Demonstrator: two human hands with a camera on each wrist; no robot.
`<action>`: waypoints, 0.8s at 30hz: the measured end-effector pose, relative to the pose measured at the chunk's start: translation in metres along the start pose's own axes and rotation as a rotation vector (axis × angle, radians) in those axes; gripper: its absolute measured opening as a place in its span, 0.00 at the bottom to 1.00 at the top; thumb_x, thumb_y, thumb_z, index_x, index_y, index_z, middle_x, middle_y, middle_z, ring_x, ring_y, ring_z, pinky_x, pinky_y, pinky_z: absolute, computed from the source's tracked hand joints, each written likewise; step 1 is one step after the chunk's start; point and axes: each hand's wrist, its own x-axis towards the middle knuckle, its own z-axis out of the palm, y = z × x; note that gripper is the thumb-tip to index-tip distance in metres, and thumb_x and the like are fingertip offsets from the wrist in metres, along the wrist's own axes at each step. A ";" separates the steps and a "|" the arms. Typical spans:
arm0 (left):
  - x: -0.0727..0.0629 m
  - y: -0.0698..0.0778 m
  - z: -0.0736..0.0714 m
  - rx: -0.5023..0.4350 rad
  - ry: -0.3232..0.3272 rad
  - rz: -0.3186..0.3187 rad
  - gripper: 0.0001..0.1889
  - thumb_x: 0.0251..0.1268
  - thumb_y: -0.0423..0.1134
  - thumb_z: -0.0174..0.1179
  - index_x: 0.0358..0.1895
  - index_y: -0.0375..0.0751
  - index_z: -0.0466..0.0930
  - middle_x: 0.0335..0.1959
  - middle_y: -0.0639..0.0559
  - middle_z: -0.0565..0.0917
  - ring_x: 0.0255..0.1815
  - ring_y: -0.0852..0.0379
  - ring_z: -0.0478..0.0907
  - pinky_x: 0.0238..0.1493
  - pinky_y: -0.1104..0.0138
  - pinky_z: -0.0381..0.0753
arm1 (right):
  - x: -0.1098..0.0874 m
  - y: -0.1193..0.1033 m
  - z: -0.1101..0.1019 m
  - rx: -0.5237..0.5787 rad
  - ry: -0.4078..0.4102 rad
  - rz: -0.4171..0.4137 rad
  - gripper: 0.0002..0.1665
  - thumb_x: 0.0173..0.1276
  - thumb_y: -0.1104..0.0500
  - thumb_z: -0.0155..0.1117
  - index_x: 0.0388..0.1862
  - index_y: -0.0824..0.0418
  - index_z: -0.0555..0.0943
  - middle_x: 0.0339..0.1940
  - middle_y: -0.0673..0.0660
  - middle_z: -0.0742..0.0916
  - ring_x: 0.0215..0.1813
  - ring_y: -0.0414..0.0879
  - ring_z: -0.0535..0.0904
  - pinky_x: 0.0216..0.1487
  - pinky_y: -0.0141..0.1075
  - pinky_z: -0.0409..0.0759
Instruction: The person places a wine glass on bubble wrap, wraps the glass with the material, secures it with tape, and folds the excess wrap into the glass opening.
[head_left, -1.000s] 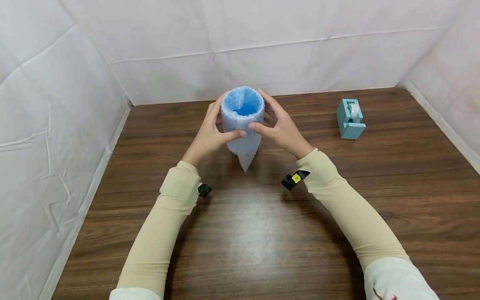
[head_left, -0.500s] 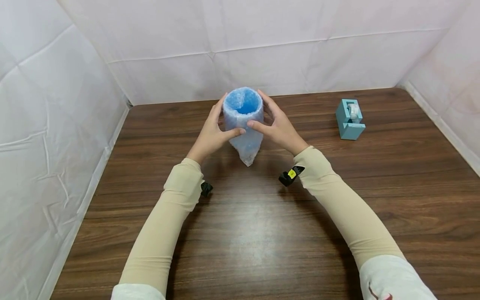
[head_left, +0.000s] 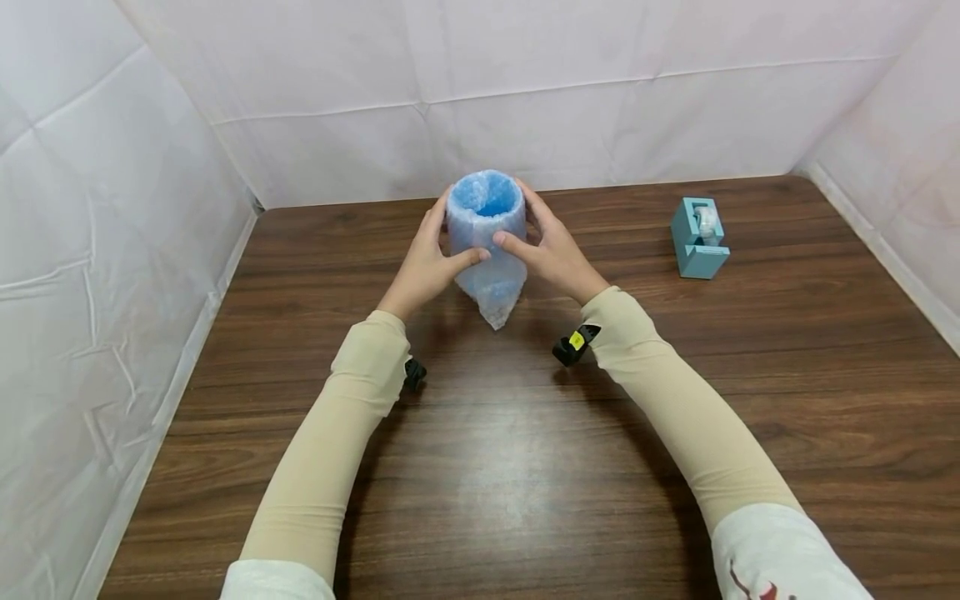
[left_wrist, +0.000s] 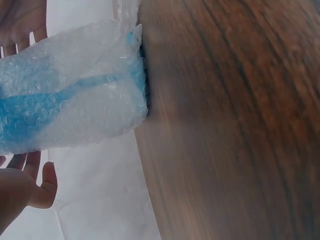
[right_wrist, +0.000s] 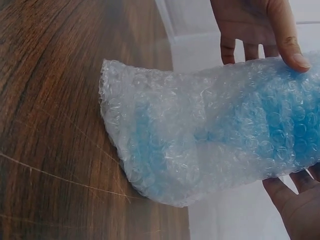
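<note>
Bubble wrap (head_left: 491, 287) stands upright as a tube around something blue, its ragged top rim showing a blue inside. A pointed flap hangs at its front. My left hand (head_left: 426, 265) holds its left side, thumb across the front and fingers reaching behind. Opposite, my right hand (head_left: 553, 257) grips the right side the same way, the two thumbs nearly meeting. In the left wrist view the wrapped bottom (left_wrist: 115, 100) sits at the table surface, with a blue band visible through the plastic. The right wrist view shows the loose lower end of the wrap (right_wrist: 150, 135) meeting the wood.
A teal tape dispenser (head_left: 699, 242) with a clear roll stands at the back right of the dark wooden table (head_left: 510, 467). White cloth walls (head_left: 525, 133) rise behind and at both sides. Black straps (head_left: 576, 346) hang at the wrists.
Both hands still hold the wrapped tube. The front flap's tip has drawn back slightly and moved a little right. My right forearm has shifted slightly inward, the left slightly right.
</note>
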 end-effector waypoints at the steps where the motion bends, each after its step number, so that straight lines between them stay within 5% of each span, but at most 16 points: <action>1: 0.001 0.000 0.000 0.004 0.001 -0.004 0.51 0.59 0.47 0.68 0.78 0.56 0.41 0.71 0.45 0.58 0.64 0.49 0.64 0.60 0.52 0.74 | 0.001 0.001 0.000 0.001 0.000 0.001 0.45 0.70 0.60 0.59 0.79 0.58 0.47 0.76 0.60 0.61 0.75 0.54 0.60 0.70 0.51 0.64; 8: 0.002 -0.001 0.000 0.012 0.004 -0.014 0.52 0.60 0.48 0.67 0.78 0.51 0.37 0.74 0.46 0.55 0.68 0.48 0.63 0.63 0.52 0.73 | 0.004 0.002 -0.001 0.002 -0.015 0.025 0.48 0.70 0.58 0.59 0.79 0.58 0.43 0.78 0.59 0.57 0.76 0.54 0.58 0.72 0.50 0.62; 14: -0.001 0.000 0.003 -0.008 0.013 0.003 0.52 0.63 0.46 0.63 0.78 0.48 0.31 0.78 0.47 0.47 0.76 0.51 0.53 0.72 0.52 0.60 | 0.002 0.007 -0.003 0.006 -0.025 0.028 0.50 0.71 0.57 0.57 0.79 0.56 0.36 0.80 0.59 0.51 0.78 0.54 0.52 0.74 0.51 0.57; 24: -0.014 0.004 0.002 0.049 0.038 0.021 0.47 0.69 0.49 0.56 0.78 0.48 0.29 0.79 0.50 0.46 0.78 0.52 0.46 0.77 0.57 0.48 | 0.001 0.038 -0.007 0.035 0.033 -0.058 0.41 0.76 0.52 0.48 0.80 0.52 0.41 0.79 0.56 0.55 0.78 0.51 0.54 0.75 0.52 0.53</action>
